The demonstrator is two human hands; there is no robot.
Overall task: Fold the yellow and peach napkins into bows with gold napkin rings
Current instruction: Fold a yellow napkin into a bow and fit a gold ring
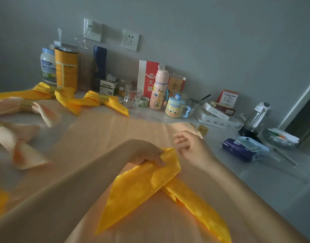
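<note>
Yellow napkin (147,183), folded into a long band, lies closest, its two tails crossing and fanning toward the viewer over a flat peach cloth (98,137). At the folded top of the band the left hand (147,153) pinches the fabric, fingers curled over it and pressing it down. Just beside that fold the right hand (189,146) hovers with its fingers loosely curled and slightly apart, holding nothing. A loose gold napkin ring (202,130) stands just beyond the right hand, at the cloth's edge.

Further left lie ringed bows: two yellow bows (98,100) at the back and two peach bows (26,106) nearer the left edge. Along the wall, on the grey counter (256,181), stand a drinking glass (132,97), a pink bottle (158,90) and a cartoon-face mug (175,106); tissue packs (245,149) lie off to the right.
</note>
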